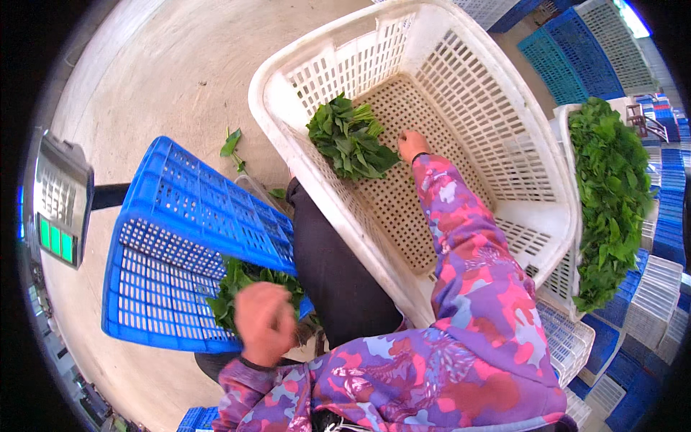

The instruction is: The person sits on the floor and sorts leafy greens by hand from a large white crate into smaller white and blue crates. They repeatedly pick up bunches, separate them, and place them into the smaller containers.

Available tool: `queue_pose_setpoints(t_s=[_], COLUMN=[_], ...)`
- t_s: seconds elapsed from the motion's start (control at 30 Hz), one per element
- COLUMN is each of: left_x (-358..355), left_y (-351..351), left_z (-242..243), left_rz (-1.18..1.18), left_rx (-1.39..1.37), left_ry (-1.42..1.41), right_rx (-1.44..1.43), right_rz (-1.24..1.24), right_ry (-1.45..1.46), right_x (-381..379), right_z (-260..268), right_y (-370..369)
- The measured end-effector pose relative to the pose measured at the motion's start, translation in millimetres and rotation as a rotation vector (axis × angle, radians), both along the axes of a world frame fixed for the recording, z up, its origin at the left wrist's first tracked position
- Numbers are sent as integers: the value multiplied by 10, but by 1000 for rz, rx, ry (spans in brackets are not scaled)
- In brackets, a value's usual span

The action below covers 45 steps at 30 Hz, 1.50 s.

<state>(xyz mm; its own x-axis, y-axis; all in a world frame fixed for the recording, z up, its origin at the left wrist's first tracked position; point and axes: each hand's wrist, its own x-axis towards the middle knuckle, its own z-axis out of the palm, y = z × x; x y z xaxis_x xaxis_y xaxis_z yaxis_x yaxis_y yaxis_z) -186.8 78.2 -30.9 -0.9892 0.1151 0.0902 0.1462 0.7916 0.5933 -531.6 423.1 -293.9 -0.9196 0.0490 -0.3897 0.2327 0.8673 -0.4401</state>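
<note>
My right hand (413, 143) is low inside a white plastic crate (372, 237), with its fingers curled. Right beside it, a bunch of leafy greens (345, 140) lies against the crate's left wall, pale cut stems pointing up and right. I cannot tell whether the hand touches the leaf tips. My left hand (264, 324) is blurred by motion at the mouth of a tilted blue plastic crate (162, 291). More leafy greens (229, 281) lie in that crate, partly hidden behind the hand. Whether the left hand holds anything is not clear.
A scale's display (62, 210) with green panels stands at the left. Loose leaves (231, 143) lie on the concrete floor (178, 86). On the right is a white crate heaped with greens (610, 205), near stacked crates (669, 216). My dark-trousered leg (334, 270) sits between the crates.
</note>
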Motion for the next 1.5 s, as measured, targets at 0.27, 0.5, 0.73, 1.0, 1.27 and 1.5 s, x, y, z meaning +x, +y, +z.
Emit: queue_pose_setpoints(t_s=[0.27, 0.5, 0.73, 1.0, 1.27, 1.5], left_x=[-863, -744, -743, -692, -802, -1295], left_y=[836, 653, 663, 671, 832, 1363], left_z=[-354, -539, -603, -549, -348, 424], left_rz=[-240, -304, -260, -251, -190, 47], left_rx=[-55, -89, -30, 2, 99, 712], left_ry=[130, 121, 185, 101, 123, 184], right_rx=[57, -265, -642, -736, -497, -695], right_rz=[-154, -945, -983, -714, -221, 108], right_ry=[-305, -219, -156, 125, 547, 663], right_x=[-833, -1120, -1162, -794, 34, 1182], right_z=[-1524, -1523, -1552, -948, 901, 3126], right_y=[-471, -950, -1046, -958, -163, -29])
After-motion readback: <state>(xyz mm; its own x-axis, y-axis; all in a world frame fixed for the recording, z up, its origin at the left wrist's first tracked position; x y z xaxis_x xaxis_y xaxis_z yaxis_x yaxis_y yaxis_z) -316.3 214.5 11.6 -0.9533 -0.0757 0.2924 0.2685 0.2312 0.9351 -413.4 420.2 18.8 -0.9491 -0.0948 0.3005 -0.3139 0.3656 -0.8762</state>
